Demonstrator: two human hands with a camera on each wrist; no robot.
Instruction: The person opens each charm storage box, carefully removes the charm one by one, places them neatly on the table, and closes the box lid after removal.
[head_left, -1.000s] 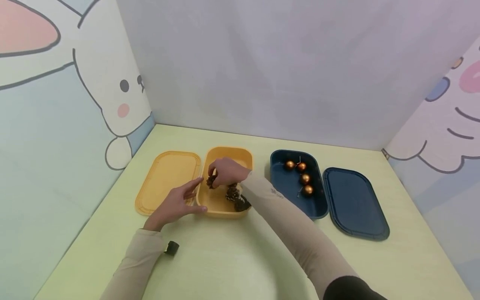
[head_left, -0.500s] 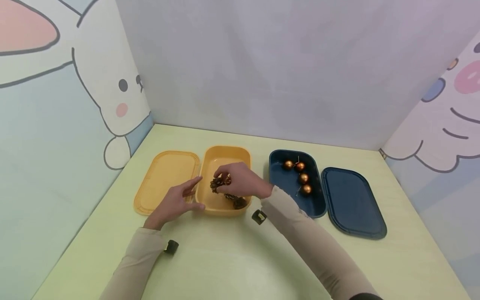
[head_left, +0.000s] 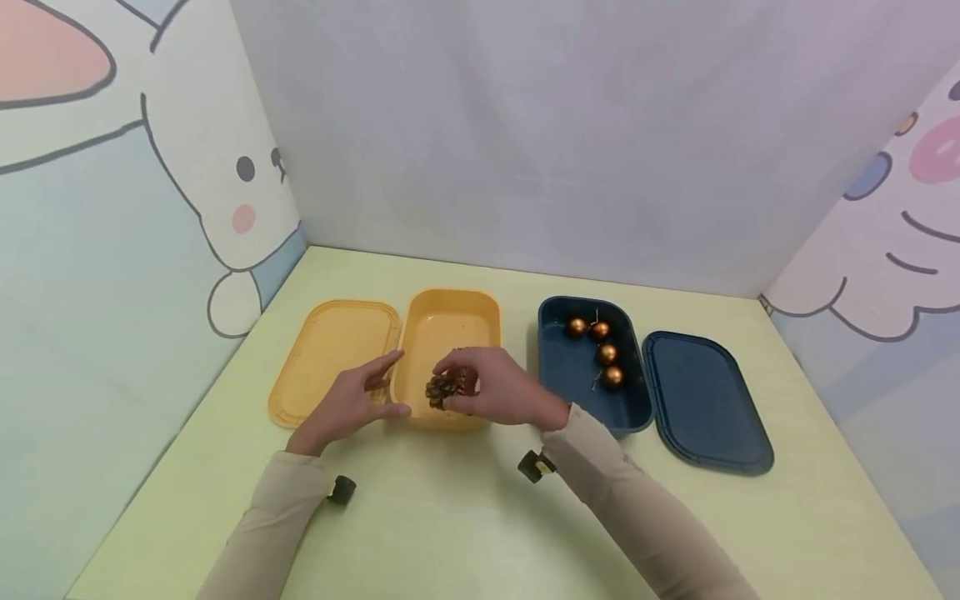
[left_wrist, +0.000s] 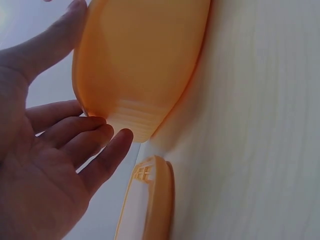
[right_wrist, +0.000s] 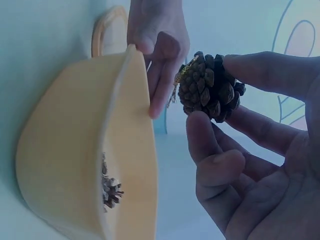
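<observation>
Between thumb and fingertips, my right hand (head_left: 510, 387) pinches a brown pine cone (right_wrist: 210, 87) with a bit of gold cord at one end. It holds the cone above the yellow box (head_left: 450, 312), clear of the rim in the right wrist view. Inside that box another pine cone (right_wrist: 111, 192) shows; in the head view the right hand mostly covers what lies there. My left hand (head_left: 347, 408) is spread at the box's left side, thumb and fingers apart. Its loosely extended fingertips touch the box near the rim in the left wrist view.
Left of the yellow box lies a flat yellow lid (head_left: 333, 354), partly under the left hand. To the right stands a navy box (head_left: 566, 379) holding several copper-coloured ball ornaments (head_left: 608, 354). A navy lid (head_left: 705, 400) lies beyond it. Walls enclose the table's back and sides.
My right hand has drawn back from the yellow box's left part toward its near right side, bringing the pine cone with it. The left hand has stayed at the box's left side.
</observation>
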